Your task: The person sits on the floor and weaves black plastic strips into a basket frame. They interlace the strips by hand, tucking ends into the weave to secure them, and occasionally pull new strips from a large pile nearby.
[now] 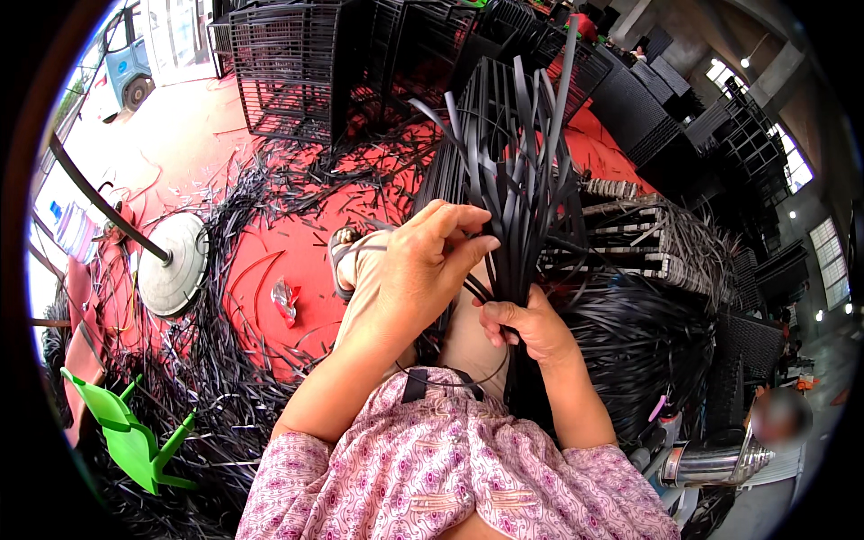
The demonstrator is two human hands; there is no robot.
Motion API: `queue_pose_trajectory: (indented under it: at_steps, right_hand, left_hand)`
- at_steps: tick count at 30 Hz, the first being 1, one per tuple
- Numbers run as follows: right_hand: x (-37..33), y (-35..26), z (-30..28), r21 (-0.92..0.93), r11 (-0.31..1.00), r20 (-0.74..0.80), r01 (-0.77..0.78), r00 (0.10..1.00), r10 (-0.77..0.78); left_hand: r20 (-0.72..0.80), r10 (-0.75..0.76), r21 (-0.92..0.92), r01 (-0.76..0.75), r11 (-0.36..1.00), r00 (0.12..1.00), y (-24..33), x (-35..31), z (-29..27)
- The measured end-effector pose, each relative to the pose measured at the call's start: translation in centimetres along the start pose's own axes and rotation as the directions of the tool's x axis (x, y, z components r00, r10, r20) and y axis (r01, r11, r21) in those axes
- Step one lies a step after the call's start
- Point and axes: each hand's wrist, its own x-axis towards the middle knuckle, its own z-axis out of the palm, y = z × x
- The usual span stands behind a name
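Note:
A bundle of long flat black plastic strips [510,200] stands up in front of me, its loose ends fanning out at the top. My right hand [533,326] is closed round its lower part, thumb toward the left. My left hand [425,261] is curled at the bundle's left side, thumb and forefinger bent toward each other against the strips; what lies between them, if anything, is hidden. Behind the bundle, a black slatted frame [443,175] stands just past my knees. A thin black strand loops across my lap.
Cut strips [261,193] litter the red floor covering [270,252]. At left are a round grey base [173,265] with a pole and a green plastic chair [135,432]. Black frames [283,67] are stacked ahead. At right lie grey strip-wrapped frames [657,238] and a black strip heap [639,337].

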Motion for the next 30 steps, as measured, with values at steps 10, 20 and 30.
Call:
queue_pose_trajectory:
  at_steps: [10,20,30]
  right_hand:
    - [-0.4,0.8,-0.1,0.086,0.994,0.049,-0.065,0.997,0.061]
    - [-0.3,1.5,-0.3,0.161,0.982,0.098,-0.101,0.991,0.086]
    - [-0.2,1.7,0.2,0.085,0.987,0.101,-0.136,0.987,0.127]
  left_hand:
    - [0.065,-0.423,-0.586,0.377,0.717,0.904,-3.7,0.5,-1.4]
    - [0.099,-0.433,-0.481,0.424,0.768,0.896,-3.6,0.5,-0.6]
    - [-0.068,-0.389,-0.440,0.323,0.838,0.919,-5.8,1.0,-3.2]
